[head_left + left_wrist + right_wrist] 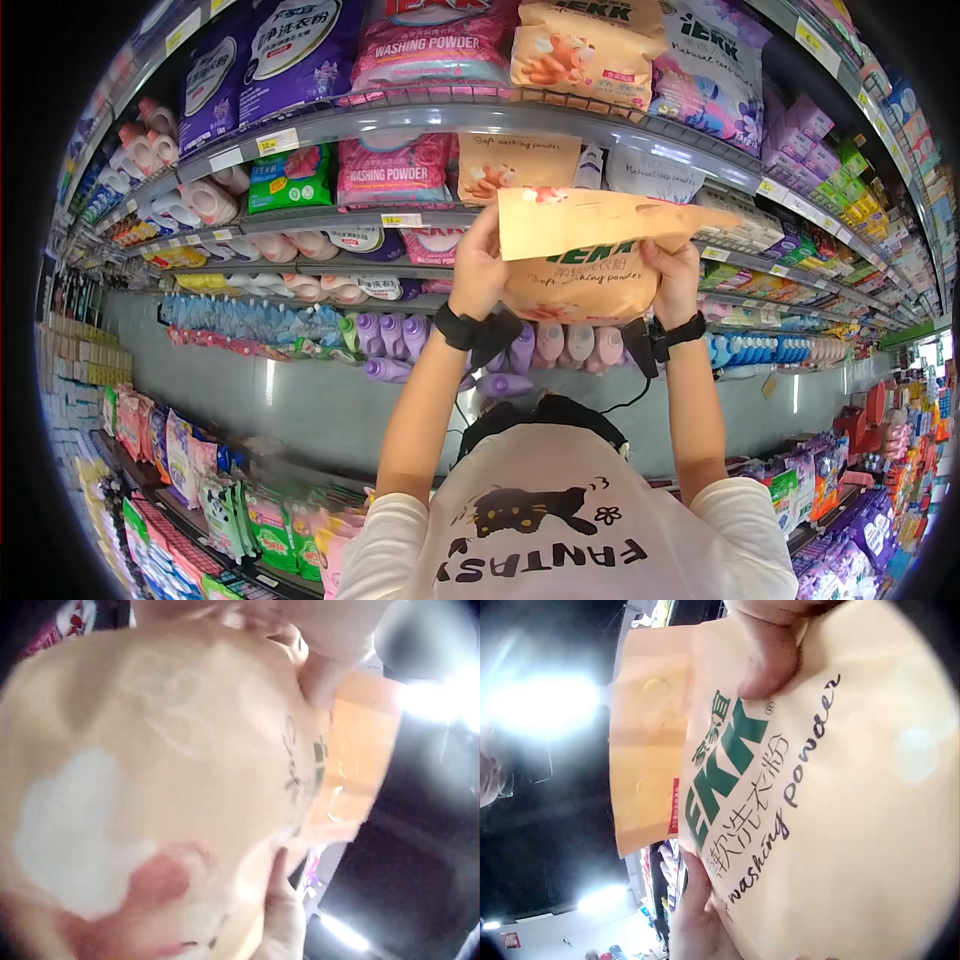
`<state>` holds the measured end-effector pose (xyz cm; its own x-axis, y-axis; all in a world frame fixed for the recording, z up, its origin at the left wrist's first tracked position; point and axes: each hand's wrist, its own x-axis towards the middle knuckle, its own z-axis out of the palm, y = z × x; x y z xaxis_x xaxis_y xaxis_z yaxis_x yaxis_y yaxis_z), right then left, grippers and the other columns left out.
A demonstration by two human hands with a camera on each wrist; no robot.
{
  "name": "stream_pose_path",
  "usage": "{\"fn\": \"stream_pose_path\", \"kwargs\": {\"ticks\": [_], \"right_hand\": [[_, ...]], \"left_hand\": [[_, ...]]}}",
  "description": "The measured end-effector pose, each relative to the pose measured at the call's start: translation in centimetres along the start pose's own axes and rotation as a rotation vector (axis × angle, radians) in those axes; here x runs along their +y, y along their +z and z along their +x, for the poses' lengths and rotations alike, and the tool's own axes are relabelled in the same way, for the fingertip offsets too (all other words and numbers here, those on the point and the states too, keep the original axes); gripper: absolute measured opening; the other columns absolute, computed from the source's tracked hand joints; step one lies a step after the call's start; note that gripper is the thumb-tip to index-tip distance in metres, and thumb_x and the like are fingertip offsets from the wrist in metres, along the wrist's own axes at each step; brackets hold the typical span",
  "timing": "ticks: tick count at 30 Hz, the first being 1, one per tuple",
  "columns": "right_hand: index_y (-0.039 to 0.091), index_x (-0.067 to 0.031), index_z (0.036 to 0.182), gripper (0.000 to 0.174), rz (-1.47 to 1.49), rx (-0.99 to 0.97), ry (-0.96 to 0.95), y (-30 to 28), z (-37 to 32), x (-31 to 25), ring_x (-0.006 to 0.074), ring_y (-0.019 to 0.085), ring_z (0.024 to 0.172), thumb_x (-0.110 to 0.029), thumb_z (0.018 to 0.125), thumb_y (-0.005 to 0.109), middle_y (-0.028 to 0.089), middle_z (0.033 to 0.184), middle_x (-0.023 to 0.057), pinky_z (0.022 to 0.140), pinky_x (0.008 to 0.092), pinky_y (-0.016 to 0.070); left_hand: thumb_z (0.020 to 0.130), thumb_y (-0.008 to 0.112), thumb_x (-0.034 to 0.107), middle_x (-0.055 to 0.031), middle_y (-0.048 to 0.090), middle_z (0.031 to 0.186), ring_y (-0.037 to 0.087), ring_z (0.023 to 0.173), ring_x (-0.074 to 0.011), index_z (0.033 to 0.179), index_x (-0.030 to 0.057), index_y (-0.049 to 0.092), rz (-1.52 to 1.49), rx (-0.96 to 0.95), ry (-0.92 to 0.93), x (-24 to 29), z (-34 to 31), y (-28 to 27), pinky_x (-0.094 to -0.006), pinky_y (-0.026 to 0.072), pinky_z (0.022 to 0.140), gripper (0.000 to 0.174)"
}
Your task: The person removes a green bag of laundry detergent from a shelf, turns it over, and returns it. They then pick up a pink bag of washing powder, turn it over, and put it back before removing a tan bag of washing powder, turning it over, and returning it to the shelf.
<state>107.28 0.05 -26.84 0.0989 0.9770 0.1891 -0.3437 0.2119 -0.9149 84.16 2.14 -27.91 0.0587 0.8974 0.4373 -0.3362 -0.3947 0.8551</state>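
A peach-coloured bag of washing powder is held up in front of the shelves, its flat top flap tipped toward the head camera. My left hand grips the bag's upper left side, and my right hand grips the upper right. In the right wrist view, the right thumb presses on the front beside the green lettering, while the left hand holds the other side. The left wrist view shows the bag's front close up and blurred, with a printed bear low on it.
Shelves ahead carry more bags, among them pink washing powder, purple bags and a matching peach bag. Purple bottles stand low down below the bag. Behind me runs another shelf of bagged goods. Grey floor lies between.
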Motion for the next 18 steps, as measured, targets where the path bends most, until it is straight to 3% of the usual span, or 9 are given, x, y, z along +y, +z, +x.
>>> {"fn": "stream_pose_path", "kwargs": {"ticks": [2,3,5,7,10,12,14,15,18], "right_hand": [[0.055,0.0028,0.104,0.028,-0.028,-0.006,0.045,-0.4,0.2,0.1,0.0128,0.058,0.082,-0.005,0.079,0.065,0.062,0.094,0.0055,0.075,0.0243,0.045],[0.055,0.004,0.104,0.029,-0.057,0.012,0.059,-0.5,0.3,0.0,0.0137,0.058,0.082,-0.005,0.078,0.065,0.062,0.093,0.006,0.076,0.0249,0.0449],[0.054,0.0039,0.107,0.034,-0.147,0.056,0.084,-1.1,0.5,-0.1,0.0165,0.055,0.096,-0.005,0.076,0.066,0.06,0.102,0.0074,0.087,0.0291,0.0405],[0.055,0.001,0.107,0.034,-0.409,0.252,-0.368,-0.7,0.5,-0.5,0.0185,0.051,0.104,-0.005,0.076,0.066,0.057,0.109,0.009,0.092,0.0321,0.0367],[0.056,-0.0053,0.108,0.036,-0.8,0.144,-0.827,0.7,-0.5,-2.6,0.0213,0.045,0.113,-0.003,0.073,0.063,0.054,0.117,0.0095,0.096,0.0351,0.0315],[0.057,-0.0088,0.107,0.038,-1.099,-0.066,-0.916,2.0,-0.8,-3.9,0.0224,0.046,0.113,-0.002,0.07,0.062,0.055,0.114,0.0086,0.096,0.036,0.0308],[0.058,-0.0112,0.104,0.038,-1.44,-0.274,-0.844,3.1,-0.8,-4.5,0.0228,0.051,0.108,-0.004,0.068,0.063,0.059,0.105,0.007,0.094,0.0364,0.0326],[0.063,-0.0105,0.091,0.026,-1.318,-0.316,-0.85,2.8,0.3,-3.7,0.023,0.057,0.094,-0.004,0.066,0.063,0.063,0.09,0.0045,0.086,0.0338,0.0364],[0.066,-0.0085,0.081,0.015,-1.257,-0.271,-0.788,3.0,2.6,-6.4,0.0234,0.058,0.079,-0.003,0.069,0.061,0.064,0.077,0.0043,0.079,0.0342,0.0387]], "left_hand": [[0.081,0.055,-0.004,-0.0064,0.057,0.103,0.054,0.095,-0.0119,0.113,-0.0022,0.051,-0.088,0.056,-0.078,-0.3,-0.8,0.4,-0.0242,0.042,0.085,0.032],[0.083,0.056,0.001,-0.0008,0.061,0.086,0.056,0.08,-0.0073,0.096,-0.0036,0.059,-0.076,0.199,-0.05,-0.6,-0.9,1.5,-0.0215,0.0444,0.073,0.014],[0.083,0.059,0.004,-0.0011,0.061,0.085,0.055,0.078,-0.0072,0.095,-0.0038,0.06,0.004,0.206,-0.121,-0.9,-1.3,2.0,-0.0216,0.0437,0.071,0.014],[0.083,0.061,0.008,-0.0013,0.062,0.08,0.054,0.074,-0.0075,0.091,-0.0041,0.061,0.09,0.227,-0.144,-1.6,-1.7,3.1,-0.0217,0.043,0.067,0.015],[0.082,0.062,0.009,-0.0026,0.062,0.079,0.054,0.072,-0.0077,0.091,-0.0043,0.062,0.228,0.196,-0.146,-2.4,-2.3,3.9,-0.0219,0.0434,0.065,0.015],[0.082,0.062,0.009,-0.0049,0.063,0.078,0.054,0.071,-0.0082,0.091,-0.0041,0.062,0.16,0.225,-0.16,-3.2,-2.5,4.2,-0.0227,0.0439,0.064,0.016],[0.081,0.062,0.009,-0.0057,0.063,0.078,0.055,0.071,-0.0085,0.092,-0.0034,0.062,0.15,0.222,-0.214,-2.7,-2.8,4.6,-0.0228,0.044,0.064,0.016],[0.081,0.062,0.009,-0.006,0.063,0.079,0.056,0.072,-0.0105,0.092,-0.0026,0.063,0.197,0.193,-0.179,-2.9,-2.9,4.7,-0.024,0.0442,0.066,0.015],[0.079,0.065,0.01,-0.0075,0.063,0.082,0.057,0.079,-0.0172,0.096,0.0001,0.062,0.339,0.13,-0.076,-3.2,-3.0,4.6,-0.0285,0.0439,0.073,0.02]]}}
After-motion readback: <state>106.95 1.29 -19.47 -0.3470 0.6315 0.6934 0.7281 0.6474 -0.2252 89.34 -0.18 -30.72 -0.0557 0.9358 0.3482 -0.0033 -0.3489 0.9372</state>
